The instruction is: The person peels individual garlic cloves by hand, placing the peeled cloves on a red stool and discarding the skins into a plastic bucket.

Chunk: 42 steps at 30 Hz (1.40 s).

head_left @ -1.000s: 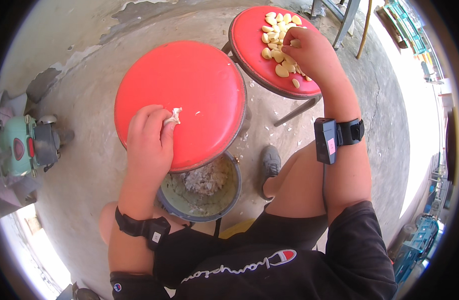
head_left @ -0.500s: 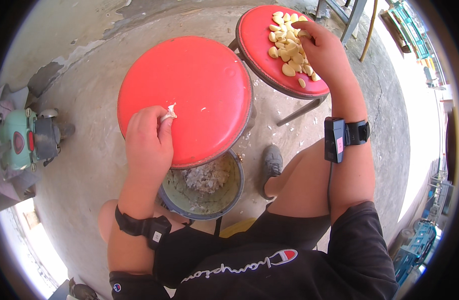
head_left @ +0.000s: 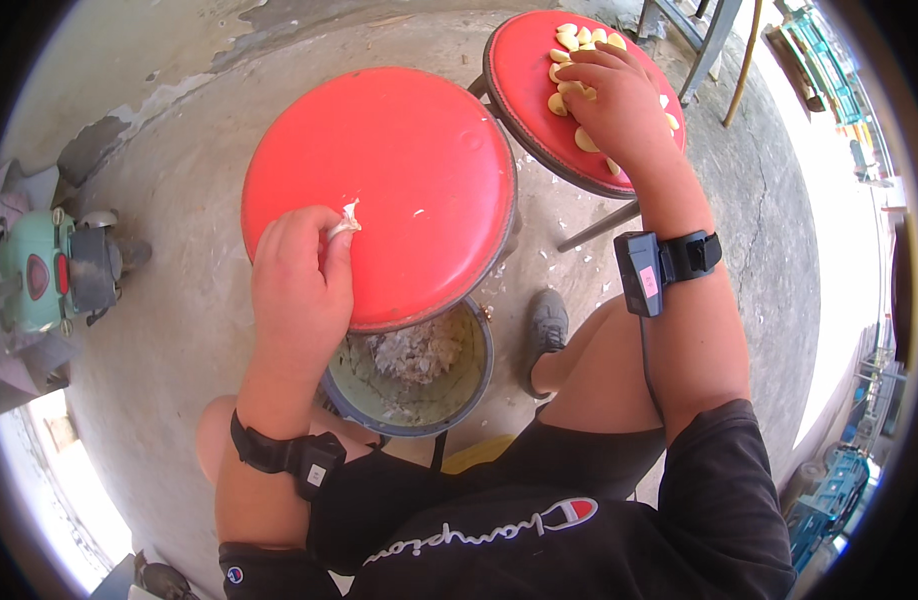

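My left hand (head_left: pixel 299 285) rests on the near edge of a round red stool (head_left: pixel 409 160) and is closed on a scrap of white garlic skin (head_left: pixel 347 220) that sticks out between the fingers. My right hand (head_left: pixel 619 100) lies palm down on a second red stool (head_left: pixel 514 70) at the upper right, its fingers spread over a pile of pale peeled garlic cloves (head_left: pixel 564 45). Whether the right hand grips a clove is hidden under the palm. Both wrists carry black bands with small devices.
A blue-rimmed bucket (head_left: pixel 469 400) holding white peelings sits on the concrete floor below the near stool, between my knees. A teal machine (head_left: pixel 49 275) stands at the left. A grey shoe (head_left: pixel 547 330) rests by the stool leg. Metal frame legs (head_left: pixel 699 40) stand at the upper right.
My right hand has shifted from the far side of the clove pile to lie flat over it. My left hand has stayed on the near stool with the skin.
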Tool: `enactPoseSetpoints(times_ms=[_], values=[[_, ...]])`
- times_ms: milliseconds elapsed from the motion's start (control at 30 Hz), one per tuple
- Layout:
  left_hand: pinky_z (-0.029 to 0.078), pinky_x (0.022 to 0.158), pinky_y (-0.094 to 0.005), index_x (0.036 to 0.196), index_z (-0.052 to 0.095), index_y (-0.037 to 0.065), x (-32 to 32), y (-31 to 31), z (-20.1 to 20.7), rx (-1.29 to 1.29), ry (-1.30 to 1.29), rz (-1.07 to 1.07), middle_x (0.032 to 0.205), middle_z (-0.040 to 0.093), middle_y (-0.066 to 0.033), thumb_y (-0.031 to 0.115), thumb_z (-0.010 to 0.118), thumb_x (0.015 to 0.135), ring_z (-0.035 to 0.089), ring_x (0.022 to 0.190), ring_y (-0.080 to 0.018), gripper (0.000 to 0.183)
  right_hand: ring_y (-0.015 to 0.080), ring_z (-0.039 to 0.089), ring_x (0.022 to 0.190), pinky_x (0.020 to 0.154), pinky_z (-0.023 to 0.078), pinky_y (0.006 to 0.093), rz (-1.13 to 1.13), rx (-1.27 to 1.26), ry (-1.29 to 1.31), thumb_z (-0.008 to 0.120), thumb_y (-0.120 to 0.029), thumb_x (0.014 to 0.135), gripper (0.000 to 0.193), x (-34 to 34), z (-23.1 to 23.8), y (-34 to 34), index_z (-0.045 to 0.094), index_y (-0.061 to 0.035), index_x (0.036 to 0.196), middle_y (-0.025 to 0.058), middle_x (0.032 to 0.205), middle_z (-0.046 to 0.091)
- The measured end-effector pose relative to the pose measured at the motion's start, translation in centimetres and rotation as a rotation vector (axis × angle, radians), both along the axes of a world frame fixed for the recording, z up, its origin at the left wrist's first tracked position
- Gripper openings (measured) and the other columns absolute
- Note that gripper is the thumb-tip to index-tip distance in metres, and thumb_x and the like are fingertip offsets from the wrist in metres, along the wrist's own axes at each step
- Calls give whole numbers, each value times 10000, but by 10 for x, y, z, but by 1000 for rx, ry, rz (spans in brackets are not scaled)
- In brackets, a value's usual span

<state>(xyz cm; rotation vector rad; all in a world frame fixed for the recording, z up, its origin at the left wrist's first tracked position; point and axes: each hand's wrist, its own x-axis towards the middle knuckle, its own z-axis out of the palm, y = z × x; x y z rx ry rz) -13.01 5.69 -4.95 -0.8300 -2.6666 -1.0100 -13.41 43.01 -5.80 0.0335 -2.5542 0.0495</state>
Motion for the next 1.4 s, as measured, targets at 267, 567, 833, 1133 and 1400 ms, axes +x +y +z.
enactPoseSetpoints(times_ms=[267,567,833,1133,1400], values=[[492,727,-365,994,612,25,5,-1,5,30,-11,8,916,642,-102,32,659,879,600,785,-244,125,294,534,1287,1080,377,472,-38,-167,75,628,-279,918,270,11,20,-1,740,-156,1131,78,1232,683],[489,727,-365,1000,613,24,12,-2,9,14,8,23,924,643,-101,33,656,879,597,781,-243,129,321,449,1363,1128,303,592,-243,90,-41,627,-379,890,368,13,-11,-31,684,-200,1207,92,1340,610],[489,719,-358,1003,616,27,17,-5,9,25,18,24,923,642,-99,44,656,886,596,778,-237,125,256,531,1253,1058,375,596,-141,8,14,636,-294,853,312,2,-14,-20,686,-156,1129,41,1183,660],[489,726,-374,997,616,25,16,-5,10,6,11,33,921,642,-111,38,653,880,596,791,-259,123,264,552,1207,1044,386,594,-138,-9,10,629,-291,855,294,-6,-12,-20,690,-144,1102,56,1127,659],[494,695,-328,1020,628,25,14,-5,8,-9,40,24,914,645,-84,65,660,910,596,748,-197,121,267,552,1206,1050,384,600,-154,-4,23,630,-293,855,281,-11,-15,-18,695,-143,1084,55,1124,659]])
